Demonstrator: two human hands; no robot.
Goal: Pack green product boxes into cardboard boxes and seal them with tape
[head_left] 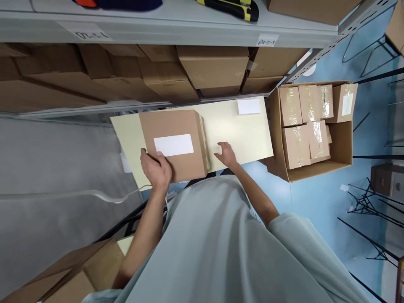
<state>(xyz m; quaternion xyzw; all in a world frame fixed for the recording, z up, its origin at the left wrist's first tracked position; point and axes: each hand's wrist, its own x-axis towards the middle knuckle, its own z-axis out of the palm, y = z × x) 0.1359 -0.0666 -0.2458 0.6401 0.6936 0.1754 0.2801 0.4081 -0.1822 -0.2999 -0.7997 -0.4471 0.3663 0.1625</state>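
Steadying a cardboard box (178,128) on the left half of the table (241,130), your left grip (156,169) looks closed on its near left corner, thumb over the top, fingers curled at the side. Your right grip (226,155) is empty, thumb and fingers loosely spread, near the table's near edge and apart from the box. Cannot tell if it touches the surface.

Progress, as judged: box shut, white label (173,144) on its top, so closing and labelling look done. Box remains on the table. Just past the right edge, an open carton (342,141) carries small boxes (291,107), with room at its near right corner. What else is left, cannot tell.

Materials: box in plain brown cardboard, matt, square-edged; clear tape (204,141) runs shiny and wrinkled down its right face. Table pale yellow, smooth, faint sheen; flat white slip (248,106) near the far right corner. Beyond the far edge, brown cartons (214,67) under a grey metal shelf (189,33). Pale, slim cable (113,199) off the left edge.
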